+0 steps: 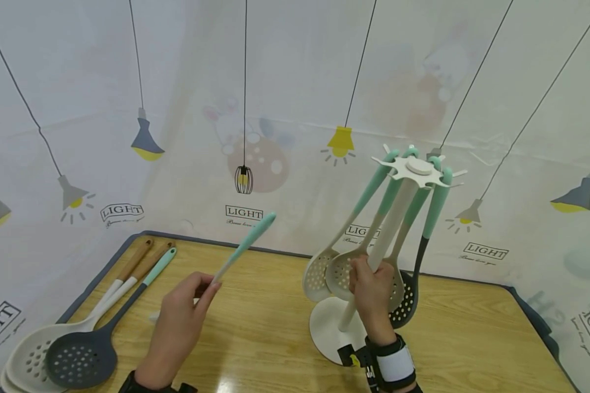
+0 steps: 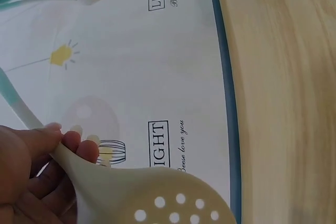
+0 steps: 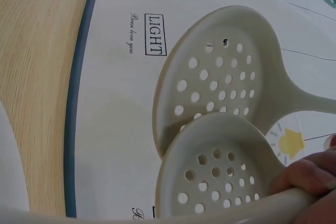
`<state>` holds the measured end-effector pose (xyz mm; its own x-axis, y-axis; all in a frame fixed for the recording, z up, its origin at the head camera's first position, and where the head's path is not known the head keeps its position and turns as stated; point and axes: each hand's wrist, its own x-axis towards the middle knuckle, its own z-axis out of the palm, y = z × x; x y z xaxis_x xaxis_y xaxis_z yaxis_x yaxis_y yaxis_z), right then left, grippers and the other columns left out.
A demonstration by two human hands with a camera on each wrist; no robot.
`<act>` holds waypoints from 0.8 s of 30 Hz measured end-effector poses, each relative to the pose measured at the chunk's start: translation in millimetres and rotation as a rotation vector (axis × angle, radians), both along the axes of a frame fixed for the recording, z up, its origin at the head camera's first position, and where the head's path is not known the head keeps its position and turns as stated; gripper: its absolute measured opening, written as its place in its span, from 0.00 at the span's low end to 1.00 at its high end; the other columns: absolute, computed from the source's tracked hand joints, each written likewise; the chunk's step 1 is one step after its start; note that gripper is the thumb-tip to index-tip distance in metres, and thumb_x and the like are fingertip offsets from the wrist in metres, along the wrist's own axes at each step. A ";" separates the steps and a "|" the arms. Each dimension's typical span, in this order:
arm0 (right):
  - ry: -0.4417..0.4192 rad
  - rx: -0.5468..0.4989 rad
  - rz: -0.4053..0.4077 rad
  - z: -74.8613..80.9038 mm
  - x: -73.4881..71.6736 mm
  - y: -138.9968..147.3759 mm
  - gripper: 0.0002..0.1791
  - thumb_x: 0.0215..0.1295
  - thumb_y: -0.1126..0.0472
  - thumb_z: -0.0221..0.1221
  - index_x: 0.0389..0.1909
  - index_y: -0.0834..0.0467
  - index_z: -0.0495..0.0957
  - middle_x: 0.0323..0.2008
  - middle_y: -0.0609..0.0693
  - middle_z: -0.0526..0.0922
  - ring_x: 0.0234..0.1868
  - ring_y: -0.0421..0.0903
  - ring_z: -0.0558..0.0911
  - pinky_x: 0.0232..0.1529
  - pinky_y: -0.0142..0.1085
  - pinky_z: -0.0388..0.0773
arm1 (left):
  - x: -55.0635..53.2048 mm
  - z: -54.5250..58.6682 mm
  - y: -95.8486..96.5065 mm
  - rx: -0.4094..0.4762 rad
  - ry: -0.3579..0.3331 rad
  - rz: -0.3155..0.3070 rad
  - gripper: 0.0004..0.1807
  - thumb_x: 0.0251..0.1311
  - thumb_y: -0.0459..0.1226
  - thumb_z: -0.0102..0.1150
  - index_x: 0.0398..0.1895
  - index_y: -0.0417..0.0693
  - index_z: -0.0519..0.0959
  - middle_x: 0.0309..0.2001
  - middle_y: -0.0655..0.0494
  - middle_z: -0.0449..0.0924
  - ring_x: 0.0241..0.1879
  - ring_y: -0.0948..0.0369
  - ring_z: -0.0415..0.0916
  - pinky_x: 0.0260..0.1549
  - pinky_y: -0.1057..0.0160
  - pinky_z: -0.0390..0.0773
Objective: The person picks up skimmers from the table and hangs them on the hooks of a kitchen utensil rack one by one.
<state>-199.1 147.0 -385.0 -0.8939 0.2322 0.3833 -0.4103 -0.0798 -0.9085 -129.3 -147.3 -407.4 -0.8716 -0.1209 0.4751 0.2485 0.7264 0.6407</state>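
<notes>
My left hand (image 1: 182,316) pinches a skimmer by its pale shaft, its mint-green handle (image 1: 251,237) slanting up and to the right. That skimmer's cream, perforated head (image 2: 152,198) shows in the left wrist view, but the hand mostly hides it in the head view. With curled fingers, my right hand (image 1: 373,289) grips the white pole (image 1: 392,229) of a utensil stand, which leans right. Several mint-handled skimmers hang from the stand's hooked top (image 1: 418,166). Pale ones (image 1: 318,275) hang around the pole, and a black one (image 1: 404,305) hangs at the right.
The stand's round white base (image 1: 329,327) is over the wooden table (image 1: 260,327). At the table's left lie more skimmers: a dark one (image 1: 81,357) with a mint handle over white ones (image 1: 29,349) with wooden handles. A printed cloth (image 1: 295,109) forms the backdrop.
</notes>
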 end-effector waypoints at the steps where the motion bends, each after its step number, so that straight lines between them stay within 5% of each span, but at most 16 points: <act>1: -0.001 0.001 0.000 -0.3 -0.1 0.0 0.22 0.62 0.73 0.49 0.09 0.61 0.57 0.07 0.45 0.56 0.07 0.37 0.55 0.09 0.36 0.50 | 0.1 0.8 1.4 0.002 0.003 -0.009 0.04 0.64 0.37 0.58 0.39 0.48 0.78 0.32 0.60 0.78 0.33 0.66 0.77 0.29 0.70 0.74; 17: 0.020 0.004 -0.010 -3.7 0.1 2.0 0.23 0.62 0.73 0.48 0.09 0.61 0.56 0.07 0.46 0.56 0.07 0.37 0.55 0.09 0.36 0.50 | -1.9 6.5 23.0 0.036 0.153 -0.128 0.12 0.68 0.41 0.51 0.46 0.46 0.81 0.29 0.69 0.74 0.23 0.73 0.65 0.21 0.72 0.68; 24: 0.027 0.012 0.002 -3.2 0.3 1.7 0.22 0.63 0.72 0.48 0.10 0.61 0.57 0.07 0.46 0.56 0.08 0.37 0.55 0.09 0.36 0.50 | 0.1 12.9 31.1 0.042 0.121 -0.165 0.15 0.72 0.42 0.44 0.48 0.43 0.79 0.25 0.66 0.67 0.19 0.72 0.57 0.16 0.71 0.63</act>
